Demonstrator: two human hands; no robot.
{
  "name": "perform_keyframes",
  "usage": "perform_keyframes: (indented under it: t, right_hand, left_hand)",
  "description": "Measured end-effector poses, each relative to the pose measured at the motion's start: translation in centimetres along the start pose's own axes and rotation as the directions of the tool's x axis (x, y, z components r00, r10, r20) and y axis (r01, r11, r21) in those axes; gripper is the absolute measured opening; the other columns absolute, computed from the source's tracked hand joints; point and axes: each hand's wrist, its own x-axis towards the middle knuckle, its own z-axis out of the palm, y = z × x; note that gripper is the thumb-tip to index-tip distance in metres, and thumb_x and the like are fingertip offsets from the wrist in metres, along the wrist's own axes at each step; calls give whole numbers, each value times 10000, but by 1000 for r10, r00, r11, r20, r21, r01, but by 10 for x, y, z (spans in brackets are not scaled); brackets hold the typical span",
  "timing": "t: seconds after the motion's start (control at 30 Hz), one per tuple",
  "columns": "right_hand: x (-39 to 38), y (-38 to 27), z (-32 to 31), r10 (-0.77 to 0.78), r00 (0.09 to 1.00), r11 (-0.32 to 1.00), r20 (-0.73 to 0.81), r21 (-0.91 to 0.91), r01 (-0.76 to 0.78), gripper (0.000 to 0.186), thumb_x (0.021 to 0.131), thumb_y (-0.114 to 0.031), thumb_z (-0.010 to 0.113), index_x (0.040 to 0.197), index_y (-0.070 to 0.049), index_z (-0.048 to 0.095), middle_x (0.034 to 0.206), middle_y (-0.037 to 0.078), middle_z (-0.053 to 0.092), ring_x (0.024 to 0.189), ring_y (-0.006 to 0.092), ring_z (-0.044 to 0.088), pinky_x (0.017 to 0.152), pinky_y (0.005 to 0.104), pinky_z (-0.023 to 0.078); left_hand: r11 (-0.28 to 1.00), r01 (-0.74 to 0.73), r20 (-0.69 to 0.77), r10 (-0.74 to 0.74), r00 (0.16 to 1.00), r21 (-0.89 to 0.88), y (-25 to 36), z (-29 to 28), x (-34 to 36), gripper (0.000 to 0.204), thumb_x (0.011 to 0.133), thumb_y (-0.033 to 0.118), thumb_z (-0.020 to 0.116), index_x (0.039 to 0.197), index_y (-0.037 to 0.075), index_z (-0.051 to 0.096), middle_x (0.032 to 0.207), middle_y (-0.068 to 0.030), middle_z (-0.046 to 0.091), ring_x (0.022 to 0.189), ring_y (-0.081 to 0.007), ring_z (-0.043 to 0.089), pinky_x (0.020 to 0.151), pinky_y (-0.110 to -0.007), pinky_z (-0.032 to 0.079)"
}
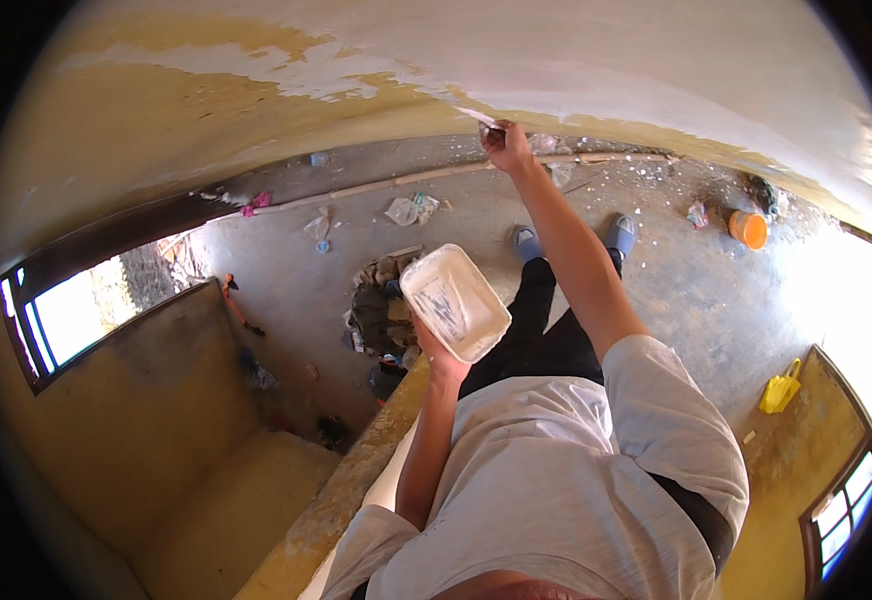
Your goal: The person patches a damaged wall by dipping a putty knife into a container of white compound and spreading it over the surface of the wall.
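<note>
Hands apart, I see the right hand (507, 148) pinching a white tool (475, 117) pointing to ten o'clock, the left hand (443, 360) gripping a tub (476, 318) at seven o'clock from it.

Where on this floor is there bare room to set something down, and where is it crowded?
A mostly bare patch of floor lies between the right slipper, the orange bucket and the yellow bag. It is crowded left of the white tub, where a dark heap lies, and near the wall, with a long pole and plastic scraps.
</note>
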Motion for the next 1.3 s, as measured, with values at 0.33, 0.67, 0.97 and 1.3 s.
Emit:
perform_keyframes:
  t: [0.33, 0.67, 0.97, 1.3]
  right_hand:
    - [-37, -145, -15, -216, 976, 939, -16, 269, 212, 182, 928, -49, 373, 837, 51, 493, 750, 176, 566, 638, 238, 559, 597, 307, 499]
    - [-156, -230, -84, -462, 886, 881, 25, 123, 456, 240, 931, -55, 393, 988, 94, 573, 754, 127, 609, 625, 204, 591, 575, 279, 528]
    - [-51, -20, -12, -58, 996, 984, -71, -171, 45, 163, 933, -77, 443, 1003, 19, 553, 847, 107, 599, 725, 203, 578, 667, 324, 523]
    - [26, -58, -2, -115, 984, 987, 135, 129, 98, 134, 934, -27, 420, 951, 56, 523, 829, 140, 591, 731, 224, 585, 687, 339, 537]
  left_hand:
    - [999, -32, -41, 31, 999, -23, 4, -22, -6, 652, 960, 600, 386, 1445, 165, 411, 1425, -43, 483, 1293, -272, 480, 1066, -491, 402]
    - [995, 52, 64, -47, 997, -86, 3, -1, 14, 595, 971, 562, 415, 1419, 170, 443, 1375, -20, 527, 1229, -237, 533, 1034, -443, 441]
    - [996, -14, 69, 21, 997, -91, 4, -14, 6, 672, 953, 613, 404, 1461, 174, 393, 1420, -37, 497, 1271, -267, 508, 1062, -485, 413]
    - [995, -73, 11, 74, 997, -74, 11, -2, -6, 674, 955, 608, 399, 1460, 161, 387, 1432, -44, 478, 1287, -269, 486, 1075, -489, 395]
